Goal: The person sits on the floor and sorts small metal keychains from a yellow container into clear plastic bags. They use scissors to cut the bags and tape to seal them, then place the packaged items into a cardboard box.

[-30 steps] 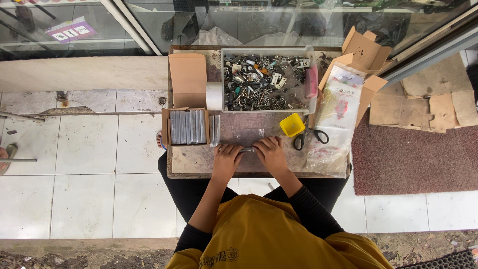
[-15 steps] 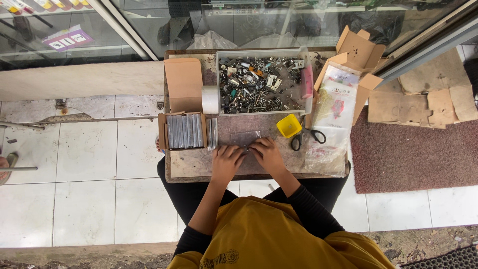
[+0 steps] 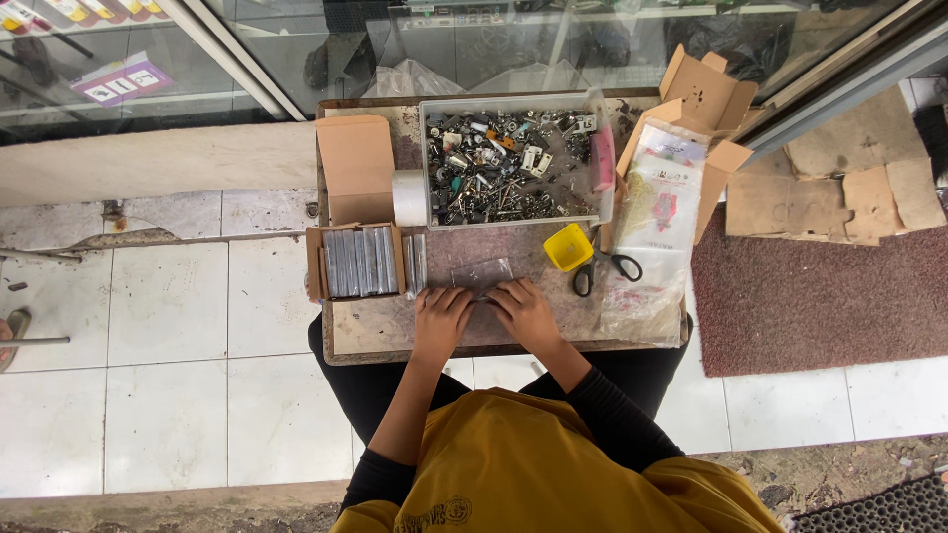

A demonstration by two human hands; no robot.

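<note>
Low worn table (image 3: 365, 336): both hands' fingers (image 3: 472, 296) pinch a small clear plastic packet (image 3: 481, 273), flat, glossy.

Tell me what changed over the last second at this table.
Very little. Both hands, left hand and right hand, stay pressed side by side on the small clear plastic bag at the table's near edge. The view shifted slightly. The bin of metal parts, yellow cup and scissors have not moved.

Worn brown table (image 3: 375, 336) with parts tray (image 3: 513, 212), small box (image 3: 360, 262), yellow cup (image 3: 569, 247), scissors (image 3: 604, 268).
</note>
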